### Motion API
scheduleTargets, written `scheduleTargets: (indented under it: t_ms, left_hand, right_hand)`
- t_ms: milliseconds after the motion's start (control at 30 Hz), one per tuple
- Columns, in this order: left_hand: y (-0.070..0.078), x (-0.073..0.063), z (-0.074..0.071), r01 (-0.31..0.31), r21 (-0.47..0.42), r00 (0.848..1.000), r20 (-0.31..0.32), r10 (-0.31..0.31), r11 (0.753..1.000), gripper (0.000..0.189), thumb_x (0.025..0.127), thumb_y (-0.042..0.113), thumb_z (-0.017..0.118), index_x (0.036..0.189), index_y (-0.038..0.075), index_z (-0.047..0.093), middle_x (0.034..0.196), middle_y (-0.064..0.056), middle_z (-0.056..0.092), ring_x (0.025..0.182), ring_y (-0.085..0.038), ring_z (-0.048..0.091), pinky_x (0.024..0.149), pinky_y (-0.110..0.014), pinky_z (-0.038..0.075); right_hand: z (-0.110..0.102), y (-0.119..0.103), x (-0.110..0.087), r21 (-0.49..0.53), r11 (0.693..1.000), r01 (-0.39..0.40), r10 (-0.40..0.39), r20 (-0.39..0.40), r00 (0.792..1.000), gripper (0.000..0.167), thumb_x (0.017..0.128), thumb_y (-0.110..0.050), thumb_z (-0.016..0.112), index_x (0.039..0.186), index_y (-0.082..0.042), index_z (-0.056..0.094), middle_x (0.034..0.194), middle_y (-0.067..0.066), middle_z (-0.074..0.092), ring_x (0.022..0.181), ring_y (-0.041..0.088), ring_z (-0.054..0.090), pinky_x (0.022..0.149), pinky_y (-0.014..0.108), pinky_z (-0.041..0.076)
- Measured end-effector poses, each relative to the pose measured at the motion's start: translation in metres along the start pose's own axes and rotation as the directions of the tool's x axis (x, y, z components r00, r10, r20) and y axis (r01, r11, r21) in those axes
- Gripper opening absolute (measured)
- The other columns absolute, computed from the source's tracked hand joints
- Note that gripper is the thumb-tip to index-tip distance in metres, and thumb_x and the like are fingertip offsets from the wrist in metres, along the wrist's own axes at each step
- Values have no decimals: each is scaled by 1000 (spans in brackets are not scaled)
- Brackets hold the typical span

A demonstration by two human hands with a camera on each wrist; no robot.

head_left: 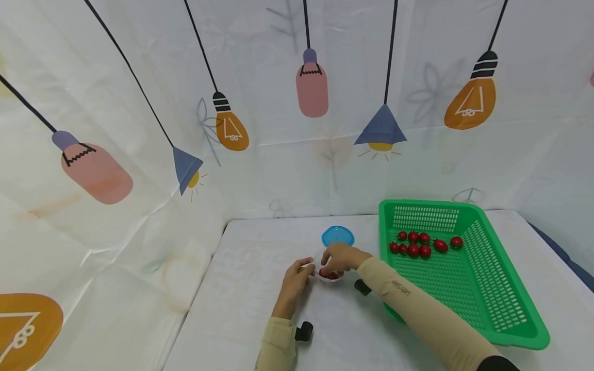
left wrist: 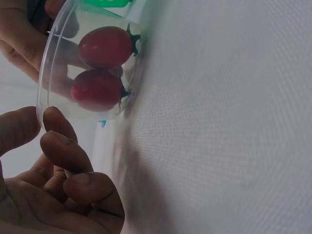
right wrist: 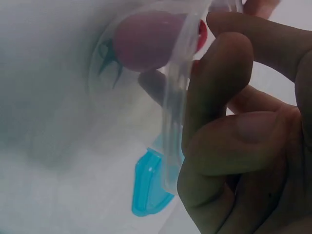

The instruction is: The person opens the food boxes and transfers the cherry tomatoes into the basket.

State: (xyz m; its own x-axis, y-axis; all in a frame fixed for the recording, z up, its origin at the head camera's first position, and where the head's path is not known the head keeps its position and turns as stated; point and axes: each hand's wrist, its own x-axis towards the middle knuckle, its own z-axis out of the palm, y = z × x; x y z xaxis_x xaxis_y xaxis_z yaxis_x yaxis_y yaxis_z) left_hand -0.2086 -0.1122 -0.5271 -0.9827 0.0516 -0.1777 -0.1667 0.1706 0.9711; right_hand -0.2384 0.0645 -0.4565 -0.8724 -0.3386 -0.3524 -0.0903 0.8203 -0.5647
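A small clear plastic tub [left wrist: 63, 105] stands on the white-covered table, with red cherry tomatoes [left wrist: 100, 90] bearing green stems inside it. My left hand [head_left: 294, 281] pinches its rim between thumb and forefinger from the left side. From the right, my right hand [head_left: 341, 257] reaches over the tub, its bent fingers [right wrist: 219, 63] at and over the rim. A bit of red tomato [right wrist: 202, 36] shows beside those fingertips; I cannot tell whether they grip it. Just behind the tub lies a round blue lid [head_left: 337, 235].
A large green plastic basket [head_left: 510, 278] stands right of the tub, with several more cherry tomatoes [head_left: 424, 251] toward its back left. My right forearm passes over the basket's front left edge. Behind the table hangs a white sheet [head_left: 278, 170] printed with lamps.
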Motion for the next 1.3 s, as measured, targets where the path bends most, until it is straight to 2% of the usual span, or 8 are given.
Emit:
scheduleTargets:
  t_ms: [233,500,700,967,1300]
  left_hand:
    - [0,-1,1,-13,-9,1000,4,13,1000,40,98,27,65,131,5,65,83,0,68,68,-15,52,64,-27,42]
    - [2,-3,2,-28,-3,1000,-6,28,1000,44,98,28,66,132,2,63,85,-2,69,70,-17,53,65,-30,42]
    - [2,-3,2,-19,1,1000,-8,19,1000,42,97,29,66,132,4,64,85,-2,69,70,-17,53,65,-29,43]
    - [-1,-2,2,-13,-2,1000,2,13,1000,40,97,28,66,130,4,65,83,-1,68,69,-16,52,65,-28,43]
    - [0,-2,2,0,9,1000,-2,0,1000,40,98,29,65,131,6,65,84,0,68,70,-17,53,65,-29,43]
  right_hand:
    - [4,-2,0,-41,999,-4,4,-8,1000,23,89,-26,78,108,-13,76,85,1,65,71,17,60,68,36,52]
    - [6,-3,2,-129,992,0,-5,-37,999,18,87,-32,80,99,-19,78,86,-5,66,77,14,58,70,38,48]
    - [6,-5,0,-160,987,0,-7,-41,999,18,85,-29,82,98,-17,79,84,-5,67,78,14,58,74,41,48]
    - [7,-6,1,-178,984,-8,4,-22,1000,21,85,-23,81,102,-10,79,80,-5,67,73,12,60,73,37,49]
    - [10,-3,7,-204,979,-25,20,-27,999,23,84,-24,82,103,-11,79,78,-5,67,73,13,59,71,36,49]
